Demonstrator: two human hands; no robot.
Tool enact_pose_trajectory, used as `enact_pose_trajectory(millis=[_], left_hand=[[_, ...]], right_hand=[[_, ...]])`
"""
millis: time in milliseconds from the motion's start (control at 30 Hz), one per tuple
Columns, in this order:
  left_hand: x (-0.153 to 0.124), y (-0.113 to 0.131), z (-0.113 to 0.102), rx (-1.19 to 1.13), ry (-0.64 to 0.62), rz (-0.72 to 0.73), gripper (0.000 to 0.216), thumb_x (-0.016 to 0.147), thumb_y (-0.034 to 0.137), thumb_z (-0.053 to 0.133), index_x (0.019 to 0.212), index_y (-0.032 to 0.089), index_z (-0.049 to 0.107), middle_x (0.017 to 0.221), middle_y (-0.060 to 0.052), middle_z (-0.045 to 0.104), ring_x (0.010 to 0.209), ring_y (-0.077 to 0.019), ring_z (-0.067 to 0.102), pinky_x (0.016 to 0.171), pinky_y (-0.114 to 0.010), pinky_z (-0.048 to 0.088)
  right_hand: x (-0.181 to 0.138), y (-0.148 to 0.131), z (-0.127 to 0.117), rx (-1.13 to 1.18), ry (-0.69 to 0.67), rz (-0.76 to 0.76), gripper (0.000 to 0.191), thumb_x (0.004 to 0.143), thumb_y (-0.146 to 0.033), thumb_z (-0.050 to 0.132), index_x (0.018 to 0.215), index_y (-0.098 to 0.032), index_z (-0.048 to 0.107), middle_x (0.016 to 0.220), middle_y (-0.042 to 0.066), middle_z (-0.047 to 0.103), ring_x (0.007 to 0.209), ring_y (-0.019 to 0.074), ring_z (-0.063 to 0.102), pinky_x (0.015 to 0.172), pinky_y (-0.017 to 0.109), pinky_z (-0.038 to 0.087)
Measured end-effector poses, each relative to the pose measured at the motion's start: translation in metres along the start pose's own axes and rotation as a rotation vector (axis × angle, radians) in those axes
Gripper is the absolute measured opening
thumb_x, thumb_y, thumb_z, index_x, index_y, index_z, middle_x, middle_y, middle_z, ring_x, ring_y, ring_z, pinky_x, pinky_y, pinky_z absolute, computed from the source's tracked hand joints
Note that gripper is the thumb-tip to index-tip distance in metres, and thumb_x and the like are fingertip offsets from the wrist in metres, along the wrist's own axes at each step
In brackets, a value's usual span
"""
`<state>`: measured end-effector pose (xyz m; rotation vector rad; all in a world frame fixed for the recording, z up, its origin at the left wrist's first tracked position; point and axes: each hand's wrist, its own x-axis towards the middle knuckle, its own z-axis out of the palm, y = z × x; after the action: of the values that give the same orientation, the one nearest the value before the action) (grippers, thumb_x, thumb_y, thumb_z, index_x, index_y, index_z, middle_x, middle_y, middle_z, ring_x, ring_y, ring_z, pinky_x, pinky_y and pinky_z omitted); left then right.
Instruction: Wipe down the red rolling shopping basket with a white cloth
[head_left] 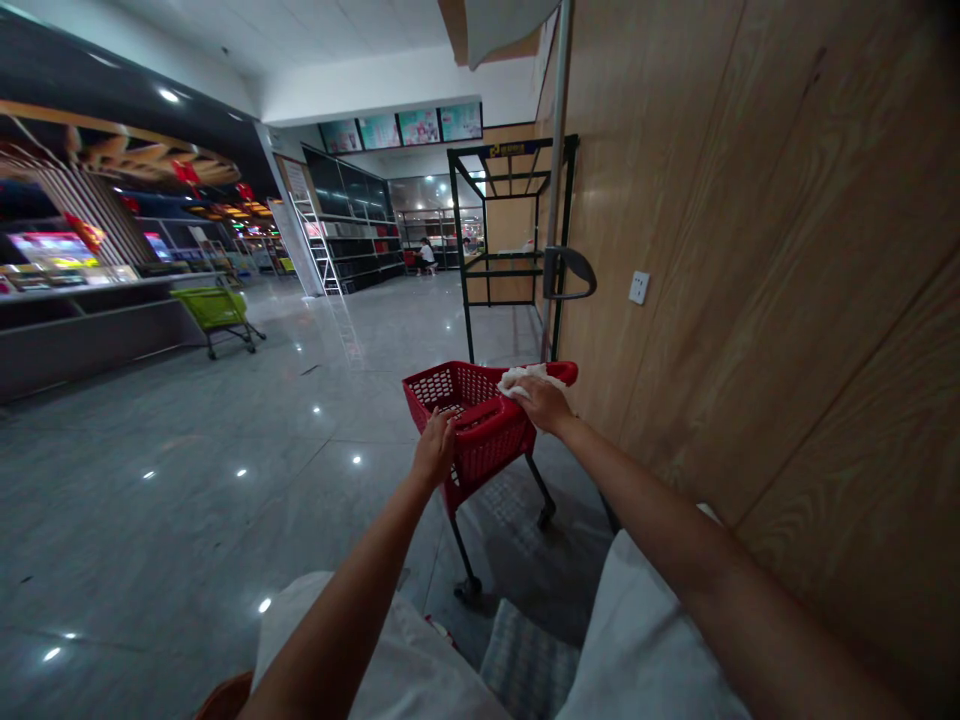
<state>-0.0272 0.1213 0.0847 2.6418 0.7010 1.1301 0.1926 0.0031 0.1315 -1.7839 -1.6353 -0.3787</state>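
Observation:
A small red shopping cart [491,455] with perforated basket walls stands on dark legs with casters just in front of me. My left hand [435,452] is closed on the near left part of its basket rim, fingertips reaching over the edge. On the right side, my right hand [546,402] presses a crumpled white cloth [517,378] against the top rim, with its fingers closed around the cloth. Part of the rim lies hidden under the cloth and hand.
Close on my right runs a wood-panelled wall [720,250] with a socket [639,287]. Behind the cart are a metal pole and a dark metal rack frame [459,260]. A green cart [217,308] stands by a counter at left. Farther back, a person [427,256] is near shelves and a ladder [322,245].

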Motion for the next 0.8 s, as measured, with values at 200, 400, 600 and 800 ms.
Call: enact_pose_trajectory(millis=[200, 400, 600, 800], left_hand=[[-0.003, 0.024, 0.035, -0.127, 0.019, -0.044, 0.048, 0.095, 0.039, 0.020, 0.129, 0.013, 0.043, 0.132, -0.015, 0.050, 0.129, -0.0217, 0.040, 0.108, -0.045, 0.033], [-0.010, 0.050, 0.046, -0.107, -0.098, 0.053, 0.052, 0.094, 0.041, 0.028, 0.139, 0.015, 0.030, 0.143, -0.013, 0.038, 0.136, -0.0203, 0.028, 0.112, -0.043, 0.028], [-0.001, 0.086, 0.080, -0.124, -0.150, 0.059, 0.053, 0.095, 0.037, 0.024, 0.144, 0.014, 0.021, 0.149, -0.013, 0.028, 0.141, -0.0202, 0.017, 0.114, -0.046, 0.021], [0.001, 0.123, 0.096, -0.154, -0.190, 0.077, 0.060, 0.094, 0.042, 0.023, 0.143, 0.007, 0.020, 0.151, -0.017, 0.023, 0.141, -0.0221, 0.013, 0.115, -0.045, 0.018]], right_hand=[[-0.027, -0.041, 0.011, 0.069, 0.024, -0.085, 0.022, 0.092, -0.030, 0.044, 0.098, -0.021, 0.063, 0.103, 0.005, 0.066, 0.101, 0.0190, 0.056, 0.094, 0.032, 0.037], [-0.029, 0.002, -0.016, 0.047, 0.009, 0.002, 0.023, 0.092, -0.032, 0.045, 0.102, -0.021, 0.063, 0.111, 0.005, 0.065, 0.107, 0.0188, 0.055, 0.096, 0.032, 0.037], [-0.055, 0.006, -0.026, -0.053, 0.131, 0.184, 0.028, 0.094, -0.029, 0.037, 0.107, -0.022, 0.061, 0.110, 0.006, 0.064, 0.108, 0.0204, 0.055, 0.092, 0.034, 0.040], [-0.076, -0.008, -0.028, -0.186, 0.152, 0.163, 0.031, 0.094, -0.028, 0.035, 0.108, -0.017, 0.061, 0.118, 0.011, 0.061, 0.121, 0.0227, 0.045, 0.101, 0.036, 0.032]])
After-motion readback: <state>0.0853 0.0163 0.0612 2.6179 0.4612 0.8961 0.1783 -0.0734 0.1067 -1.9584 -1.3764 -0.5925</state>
